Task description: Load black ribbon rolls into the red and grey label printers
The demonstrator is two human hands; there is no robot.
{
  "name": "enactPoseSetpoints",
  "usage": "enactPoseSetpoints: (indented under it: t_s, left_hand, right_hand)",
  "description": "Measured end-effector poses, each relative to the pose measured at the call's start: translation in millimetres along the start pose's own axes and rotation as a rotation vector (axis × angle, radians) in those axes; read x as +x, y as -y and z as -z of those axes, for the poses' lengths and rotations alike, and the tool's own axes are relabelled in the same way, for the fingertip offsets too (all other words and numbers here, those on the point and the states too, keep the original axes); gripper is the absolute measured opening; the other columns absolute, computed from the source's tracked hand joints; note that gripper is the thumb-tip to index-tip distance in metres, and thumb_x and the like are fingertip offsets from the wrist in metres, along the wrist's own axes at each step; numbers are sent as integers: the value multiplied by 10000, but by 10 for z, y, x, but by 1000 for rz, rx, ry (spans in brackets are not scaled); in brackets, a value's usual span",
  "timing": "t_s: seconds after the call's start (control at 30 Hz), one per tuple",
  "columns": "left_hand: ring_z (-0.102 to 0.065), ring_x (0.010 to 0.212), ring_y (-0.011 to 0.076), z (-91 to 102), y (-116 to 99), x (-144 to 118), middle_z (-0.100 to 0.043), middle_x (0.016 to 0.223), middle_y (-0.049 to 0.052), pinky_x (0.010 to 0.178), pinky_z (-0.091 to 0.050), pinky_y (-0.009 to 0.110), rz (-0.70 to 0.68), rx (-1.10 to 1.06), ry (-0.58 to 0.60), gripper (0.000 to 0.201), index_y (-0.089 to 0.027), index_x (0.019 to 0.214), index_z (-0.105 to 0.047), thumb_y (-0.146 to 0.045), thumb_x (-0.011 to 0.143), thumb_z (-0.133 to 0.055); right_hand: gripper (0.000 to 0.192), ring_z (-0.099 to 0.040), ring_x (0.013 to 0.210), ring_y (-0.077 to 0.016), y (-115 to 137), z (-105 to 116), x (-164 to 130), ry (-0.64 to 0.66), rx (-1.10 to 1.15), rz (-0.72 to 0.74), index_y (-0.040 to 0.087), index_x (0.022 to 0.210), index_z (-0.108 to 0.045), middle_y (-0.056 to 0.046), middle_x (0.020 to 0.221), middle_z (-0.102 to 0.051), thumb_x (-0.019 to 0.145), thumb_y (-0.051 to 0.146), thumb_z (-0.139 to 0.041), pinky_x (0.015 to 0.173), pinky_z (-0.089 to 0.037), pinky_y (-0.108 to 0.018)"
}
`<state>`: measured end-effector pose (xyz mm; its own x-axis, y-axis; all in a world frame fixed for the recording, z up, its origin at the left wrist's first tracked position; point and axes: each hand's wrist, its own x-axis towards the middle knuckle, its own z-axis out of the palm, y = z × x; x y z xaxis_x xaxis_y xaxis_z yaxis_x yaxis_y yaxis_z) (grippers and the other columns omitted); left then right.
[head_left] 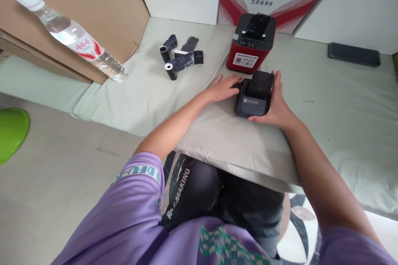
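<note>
Black printer (253,98): a small dark grey label printer with its lid standing open, sitting on the grey cushion (230,140) across my lap, near the cushion's far edge and just in front of the red printer.
My left hand (224,87): lying flat and open on the cushion, fingers spread, the fingertips touching the printer's left side; it grips nothing.
My right hand (276,105): cupped round the printer's right side, thumb near the front corner and fingers up along the raised lid, holding the body steady.
How it should handle: I judge it light and stiff, a hard plastic shell with smooth, slightly slippery sides. The hinged lid looks like the weak part, so I would take it by the lower body on both sides, not by the lid. The cushion beneath is soft, so it may rock when pressed.
Red printer (250,42): a larger one, upright on the pale mat (342,103), well toward its far edge.
Black rolls (178,54): several, partly unwound, lying on the mat left of the red printer, apart from both hands.
Water bottle (70,35): clear, tilted against the cardboard box (102,4) at the far left.
</note>
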<state>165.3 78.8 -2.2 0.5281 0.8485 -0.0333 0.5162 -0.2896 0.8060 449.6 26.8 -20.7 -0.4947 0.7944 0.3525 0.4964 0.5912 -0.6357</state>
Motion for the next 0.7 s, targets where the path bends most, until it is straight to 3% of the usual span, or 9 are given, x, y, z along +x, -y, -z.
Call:
enactPoseSetpoints:
  t_s: [0.17, 0.27, 0.47, 0.6, 0.7]
  left_hand:
    - [-312, 1761, 375, 2, -3, 41, -663, 1657, 54, 1457, 97, 652, -11, -56, -9, 559, -252, 1420, -737, -197, 870, -655]
    - [-302, 1768, 360, 8, -84, -2, -650, 1672, 58, 1467, 78, 631, 20, -29, -2, 580, -247, 1449, -719, -187, 878, -629]
    - [-273, 1784, 263, 38, -217, -116, -514, 1795, 0, 1486, 37, 564, 55, 123, 30, 600, -306, 1540, -636, -268, 958, -494]
    - [-278, 1783, 255, 67, -169, -91, -489, 1810, -28, 1492, 8, 555, 53, 142, 52, 594, -306, 1515, -659, -264, 956, -462]
    - [-306, 1772, 269, 63, -85, -55, -522, 1788, -27, 1494, -26, 567, 44, 139, 39, 587, -297, 1491, -684, -243, 953, -455]
  right_hand:
    - [1832, 11, 1810, -460, -68, -11, 16, 25, -19, 35, 287, 1821, 217, -152, 1937, 90, 554, 829, -990, 1484, -115, -627]
    - [1870, 58, 1805, -473, -69, -26, 14, 17, -6, 2, 266, 1822, 213, -177, 1931, 96, 514, 873, -978, 1473, -59, -664]
    - [1792, 24, 1796, -511, -22, -15, -9, 46, -19, 23, 349, 1793, 274, -135, 1935, 139, 603, 874, -959, 1465, -125, -685]
    - [1730, 84, 1795, -503, -7, -32, -20, 43, -9, 41, 407, 1771, 306, -80, 1932, 191, 642, 928, -897, 1460, -122, -705]
    - [1763, 59, 1798, -499, 22, -45, -6, 28, 25, 12, 367, 1798, 258, -110, 1941, 102, 606, 935, -910, 1459, -107, -713]
